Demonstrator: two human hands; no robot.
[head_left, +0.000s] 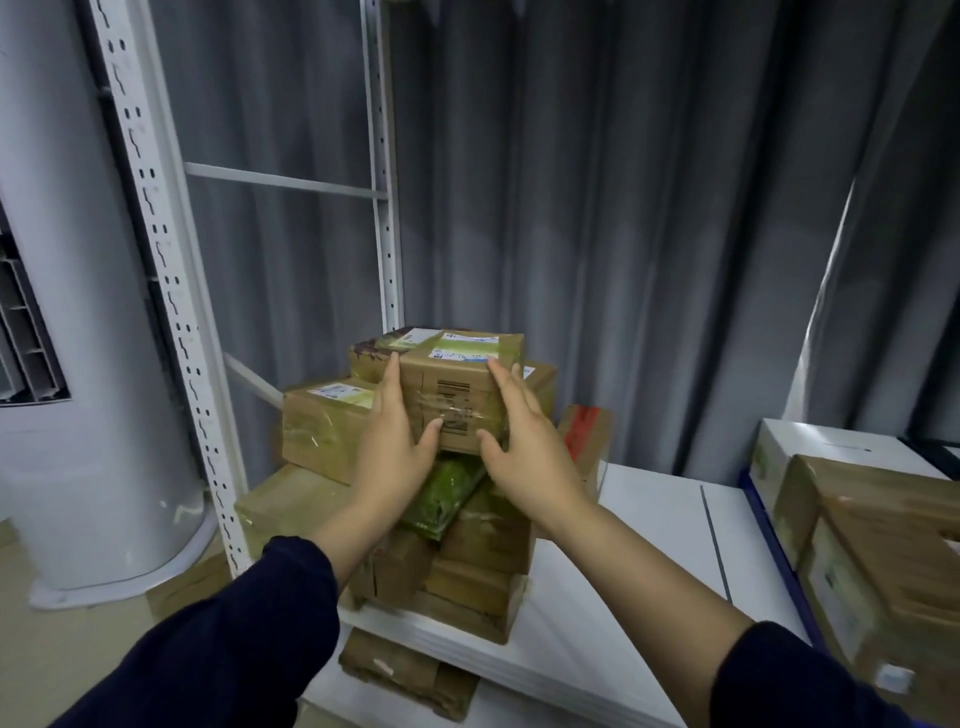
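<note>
we face a grey curtain (623, 208), with a white round cabinet (78, 364) at the left and a white slotted rack post (171, 291) beside it. on the white shelf (649, 545) stands a pile of taped brown parcels (322, 441); more cartons (872, 530) lie at the right. the small brown box (457, 384) sits on top of the pile, our left hand (395, 441) and right hand (524, 441) pressed flat against its two sides, fingers straight, thumbs spread on the near face. a green packet (441, 493) is wedged just below it. the box's white-and-green label (467, 345) and its dark printed marks are too blurred to read.
</note>
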